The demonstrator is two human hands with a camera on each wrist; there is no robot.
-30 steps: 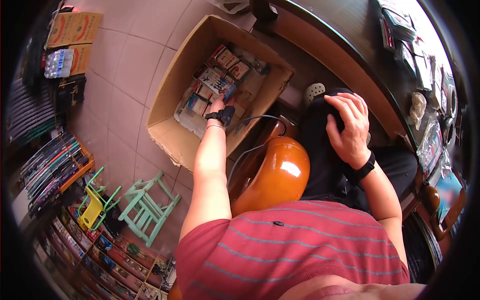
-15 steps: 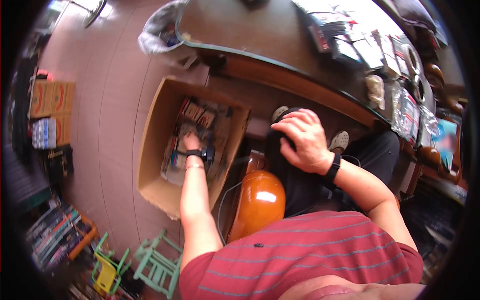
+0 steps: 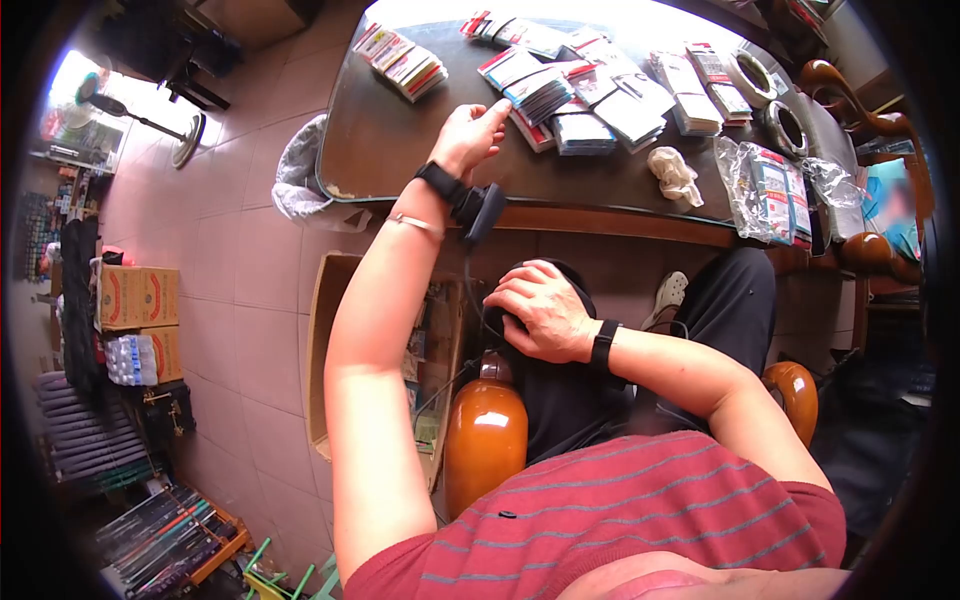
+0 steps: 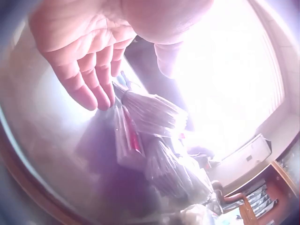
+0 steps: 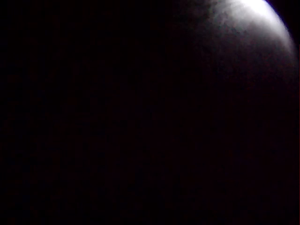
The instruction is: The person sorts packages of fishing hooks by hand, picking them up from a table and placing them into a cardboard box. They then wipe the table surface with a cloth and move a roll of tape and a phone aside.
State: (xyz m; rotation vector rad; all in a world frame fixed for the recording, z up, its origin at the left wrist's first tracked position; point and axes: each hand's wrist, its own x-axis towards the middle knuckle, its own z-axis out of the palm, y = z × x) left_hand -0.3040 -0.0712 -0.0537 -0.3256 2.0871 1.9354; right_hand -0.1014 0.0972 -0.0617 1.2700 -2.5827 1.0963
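In the head view my left hand [image 3: 472,138] is over the dark table, its fingertips right at a bundle of flat packets [image 3: 538,92]. The left wrist view shows this hand [image 4: 101,51] with relaxed fingers, the thumb apart and nothing between them. Close beyond the fingertips stand banded packets [image 4: 152,112], washed out by glare. My right hand [image 3: 545,312] rests on the knee with loosely bent fingers. The right wrist view is almost wholly dark.
More packet bundles [image 3: 400,62], tape rolls [image 3: 785,130] and clear plastic wrapping [image 3: 740,190] lie on the table [image 3: 400,140]. Below my left forearm stands an open cardboard box [image 3: 320,350], partly hidden by it. A glossy wooden armrest [image 3: 487,430] is beside the box.
My left hand has come up out of the cardboard box and over to the packets on the table. The head view has swung toward the table. My right hand stays on the knee.
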